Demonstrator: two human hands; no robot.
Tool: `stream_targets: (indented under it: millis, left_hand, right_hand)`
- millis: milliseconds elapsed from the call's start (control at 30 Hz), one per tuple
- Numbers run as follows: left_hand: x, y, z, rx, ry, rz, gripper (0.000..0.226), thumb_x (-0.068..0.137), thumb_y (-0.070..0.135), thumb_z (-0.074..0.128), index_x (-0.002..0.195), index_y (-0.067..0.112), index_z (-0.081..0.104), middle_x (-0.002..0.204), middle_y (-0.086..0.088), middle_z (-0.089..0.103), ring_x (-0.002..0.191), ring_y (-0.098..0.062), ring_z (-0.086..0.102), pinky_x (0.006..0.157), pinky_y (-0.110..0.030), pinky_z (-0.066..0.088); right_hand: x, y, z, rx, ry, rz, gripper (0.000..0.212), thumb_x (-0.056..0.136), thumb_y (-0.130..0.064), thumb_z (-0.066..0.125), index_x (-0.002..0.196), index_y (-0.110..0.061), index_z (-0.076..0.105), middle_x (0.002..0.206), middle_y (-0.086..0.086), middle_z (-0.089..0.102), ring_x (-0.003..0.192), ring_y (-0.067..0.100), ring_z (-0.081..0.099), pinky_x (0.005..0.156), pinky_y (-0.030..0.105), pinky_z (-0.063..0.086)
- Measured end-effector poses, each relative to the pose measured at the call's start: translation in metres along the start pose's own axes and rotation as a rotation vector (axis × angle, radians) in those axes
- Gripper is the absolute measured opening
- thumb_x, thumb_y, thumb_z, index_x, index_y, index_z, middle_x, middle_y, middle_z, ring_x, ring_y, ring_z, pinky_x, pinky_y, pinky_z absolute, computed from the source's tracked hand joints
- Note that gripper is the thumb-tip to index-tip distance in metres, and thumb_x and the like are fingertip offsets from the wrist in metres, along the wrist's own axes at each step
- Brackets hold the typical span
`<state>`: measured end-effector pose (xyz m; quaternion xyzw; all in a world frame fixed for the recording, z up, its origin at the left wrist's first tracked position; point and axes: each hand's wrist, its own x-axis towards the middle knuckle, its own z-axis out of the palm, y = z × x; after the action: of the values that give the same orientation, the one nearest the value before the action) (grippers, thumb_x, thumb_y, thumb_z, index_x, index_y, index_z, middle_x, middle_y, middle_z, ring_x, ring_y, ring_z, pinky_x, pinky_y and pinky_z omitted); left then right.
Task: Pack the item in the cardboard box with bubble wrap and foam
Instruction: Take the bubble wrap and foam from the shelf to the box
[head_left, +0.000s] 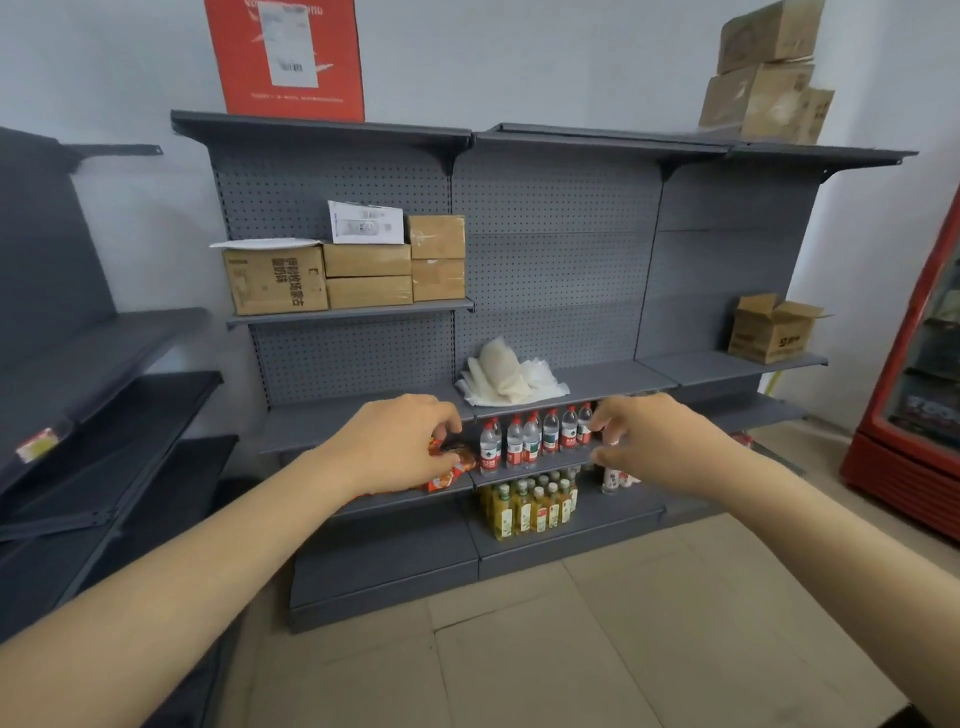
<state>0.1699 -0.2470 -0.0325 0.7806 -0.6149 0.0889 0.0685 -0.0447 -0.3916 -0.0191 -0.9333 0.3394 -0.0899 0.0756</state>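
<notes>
I face a grey shelf unit (550, 270) with both arms stretched out. My left hand (400, 441) hangs with fingers curled in front of red snack packets (451, 475) on a low shelf; whether it grips one is unclear. My right hand (649, 441) has thumb and fingers apart, empty, beside a row of water bottles (530, 441). A pile of clear bubble wrap and white foam (506, 374) lies on the shelf just above the hands. An open cardboard box (771, 330) stands on the right shelf.
Several sealed cardboard boxes (343, 270) sit on the upper left shelf, more boxes (769, 78) on top at right. Yellow bottles (530, 509) stand on the bottom shelf. A red fridge (914, 415) is at the right, dark shelving (78, 415) at the left, tiled floor (571, 649) below.
</notes>
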Motion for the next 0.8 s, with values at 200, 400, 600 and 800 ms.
stream_targets:
  millis: [200,400,600,800]
  left_hand:
    - [0.064,-0.059,0.047,0.071,-0.037,0.034,0.038,0.087,0.047,0.054,0.121,0.031,0.056,0.115,0.011,0.060,0.104,-0.010,0.058,0.085,-0.029,0.047]
    - [0.133,-0.123,0.092,0.018,-0.056,0.048,0.042,0.089,0.047,0.054,0.127,0.030,0.053,0.121,0.012,0.058,0.110,-0.009,0.056,0.091,-0.028,0.045]
    - [0.230,-0.160,0.136,-0.070,-0.096,0.059,0.043,0.087,0.048,0.056,0.127,0.033,0.052,0.124,0.013,0.058,0.113,-0.008,0.055,0.092,-0.026,0.044]
    - [0.332,-0.173,0.187,-0.158,-0.139,0.077,0.039,0.087,0.045,0.058,0.124,0.037,0.054,0.121,0.016,0.058,0.109,-0.005,0.055,0.087,-0.021,0.042]
  right_hand:
    - [0.090,0.010,0.039,0.002,-0.025,-0.019,0.040,0.089,-0.037,0.061,0.126,-0.027,0.053,0.127,-0.007,0.057,0.109,0.012,0.057,0.093,0.031,0.051]
    - [0.175,0.026,0.080,0.060,-0.036,0.002,0.036,0.088,-0.040,0.061,0.123,-0.030,0.055,0.122,-0.012,0.059,0.107,0.007,0.056,0.091,0.024,0.047]
    - [0.262,0.054,0.105,0.093,-0.066,0.075,0.035,0.088,-0.040,0.061,0.122,-0.033,0.054,0.120,-0.014,0.059,0.103,0.007,0.056,0.090,0.027,0.050]
    - [0.353,0.098,0.136,0.115,-0.086,0.122,0.031,0.088,-0.038,0.060,0.118,-0.034,0.053,0.119,-0.012,0.059,0.097,0.008,0.059,0.087,0.032,0.052]
